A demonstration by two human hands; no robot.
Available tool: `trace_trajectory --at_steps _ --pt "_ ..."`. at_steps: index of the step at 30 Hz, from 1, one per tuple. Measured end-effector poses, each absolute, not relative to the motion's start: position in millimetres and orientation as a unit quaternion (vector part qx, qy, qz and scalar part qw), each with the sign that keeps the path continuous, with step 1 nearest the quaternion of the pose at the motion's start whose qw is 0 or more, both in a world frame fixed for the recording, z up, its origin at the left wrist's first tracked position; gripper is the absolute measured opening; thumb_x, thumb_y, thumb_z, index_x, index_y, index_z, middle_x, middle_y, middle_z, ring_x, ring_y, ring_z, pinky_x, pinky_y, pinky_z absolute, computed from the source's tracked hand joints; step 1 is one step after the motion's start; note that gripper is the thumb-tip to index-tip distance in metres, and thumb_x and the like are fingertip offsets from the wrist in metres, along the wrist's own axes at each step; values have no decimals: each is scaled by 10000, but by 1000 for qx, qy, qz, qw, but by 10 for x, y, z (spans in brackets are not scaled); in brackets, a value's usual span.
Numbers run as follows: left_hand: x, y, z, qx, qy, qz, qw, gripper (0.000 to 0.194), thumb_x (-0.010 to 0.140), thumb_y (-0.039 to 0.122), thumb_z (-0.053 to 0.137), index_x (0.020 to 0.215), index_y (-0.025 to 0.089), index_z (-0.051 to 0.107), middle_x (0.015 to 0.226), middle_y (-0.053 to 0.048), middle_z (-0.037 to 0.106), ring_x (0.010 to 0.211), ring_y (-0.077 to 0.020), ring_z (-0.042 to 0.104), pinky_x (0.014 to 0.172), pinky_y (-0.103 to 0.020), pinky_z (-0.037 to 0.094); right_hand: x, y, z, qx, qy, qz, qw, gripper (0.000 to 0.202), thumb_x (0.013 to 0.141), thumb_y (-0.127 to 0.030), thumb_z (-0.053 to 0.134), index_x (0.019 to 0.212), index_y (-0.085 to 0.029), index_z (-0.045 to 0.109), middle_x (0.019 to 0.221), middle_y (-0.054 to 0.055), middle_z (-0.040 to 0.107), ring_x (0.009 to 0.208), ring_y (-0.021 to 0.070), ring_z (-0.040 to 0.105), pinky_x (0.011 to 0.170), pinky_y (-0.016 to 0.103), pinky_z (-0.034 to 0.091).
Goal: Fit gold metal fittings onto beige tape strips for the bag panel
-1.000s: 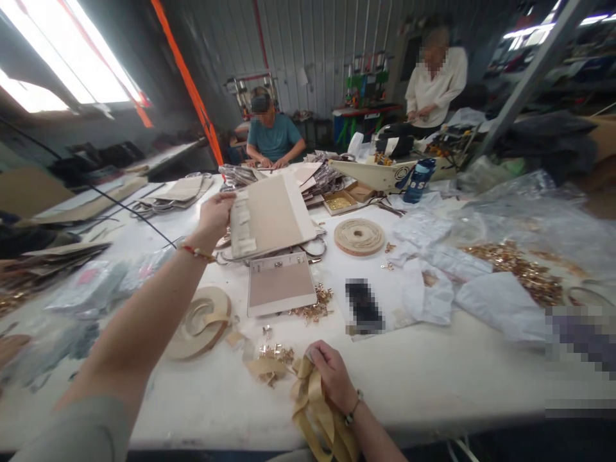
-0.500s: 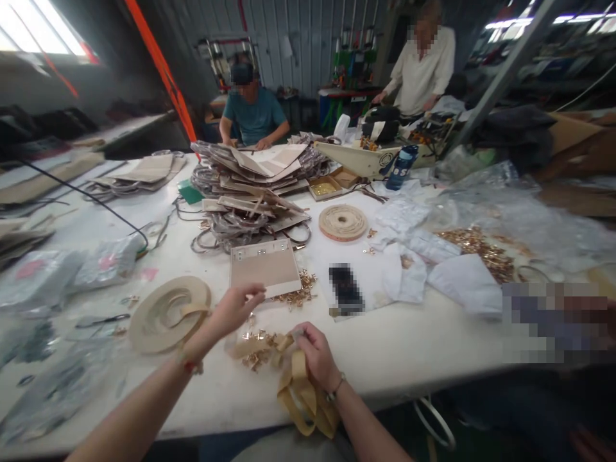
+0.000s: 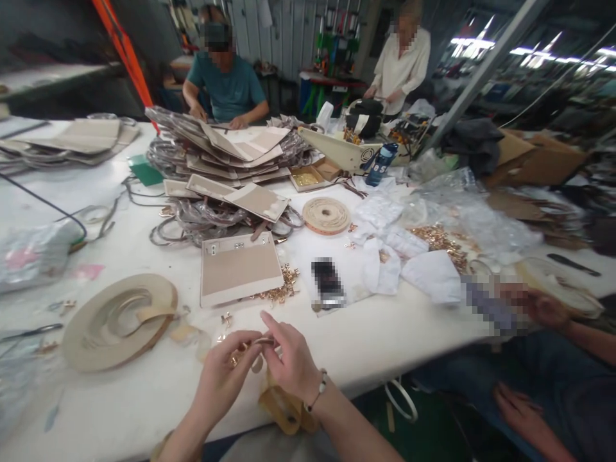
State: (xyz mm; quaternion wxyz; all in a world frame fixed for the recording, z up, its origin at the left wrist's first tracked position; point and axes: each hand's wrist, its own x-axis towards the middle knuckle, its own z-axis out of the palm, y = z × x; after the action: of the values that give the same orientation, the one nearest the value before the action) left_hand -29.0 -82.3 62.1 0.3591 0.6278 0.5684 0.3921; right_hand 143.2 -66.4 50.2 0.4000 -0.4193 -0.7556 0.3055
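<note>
My left hand [image 3: 228, 372] and my right hand [image 3: 292, 360] meet over the front of the table, fingers closed on a short folded piece of tan tape [image 3: 264, 342]. Loops of the same tan tape [image 3: 283, 407] hang below my right hand at the table edge. To the left lies a flat roll of tan tape [image 3: 77, 337], its loose end trailing toward my left hand. Small gold metal fittings [image 3: 226, 319] lie around my left hand, partly hidden by it. Just beyond is a beige panel [image 3: 240, 273] with metal pieces along its top, beside a pile of gold fittings [image 3: 287, 282].
Stacked beige panels with wrapped handles [image 3: 216, 154] stand behind. A second roll [image 3: 326, 215], a pixelated phone [image 3: 328, 282], a blue bottle [image 3: 382, 165] and white cloths [image 3: 430, 276] lie to the right. A co-worker's hand [image 3: 548, 308] is at far right; two people work across the table.
My left hand has come down and right to join my right hand at the tape. Both hands now pinch it together. The view has shifted, too.
</note>
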Motion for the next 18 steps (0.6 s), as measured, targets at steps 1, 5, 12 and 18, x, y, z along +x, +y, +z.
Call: trace_trajectory --at_steps 1,5,12,18 --pt "-304 -815 632 638 559 393 355 199 912 393 648 952 217 733 875 -30 752 777 -175 696 705 -272 551 1423 -669 515 -418 -760 305 393 608 909 -146 498 1509 -161 399 951 96 721 822 240 634 750 380 533" --pt "-331 -802 664 681 523 416 300 126 930 315 640 910 230 730 864 -14 744 785 -155 694 691 -241 548 1390 -678 594 -425 -732 352 400 486 873 -99 508 1349 -174 576 1021 90 724 893 223 649 812 355 526" --pt "-360 -774 628 732 481 458 153 143 921 214 650 1019 250 748 952 -33 743 831 -141 714 703 -200 583 1372 -647 645 -485 -684 376 394 126 821 -96 597 858 -185 680 800 33 682 779 183 626 701 283 457" --pt "-398 -703 647 737 483 459 112 153 917 204 649 1024 249 748 966 -44 751 839 -149 715 717 -217 588 1361 -434 589 -448 -706 378 398 209 797 -168 714 668 -198 552 800 19 712 777 173 636 726 277 452"
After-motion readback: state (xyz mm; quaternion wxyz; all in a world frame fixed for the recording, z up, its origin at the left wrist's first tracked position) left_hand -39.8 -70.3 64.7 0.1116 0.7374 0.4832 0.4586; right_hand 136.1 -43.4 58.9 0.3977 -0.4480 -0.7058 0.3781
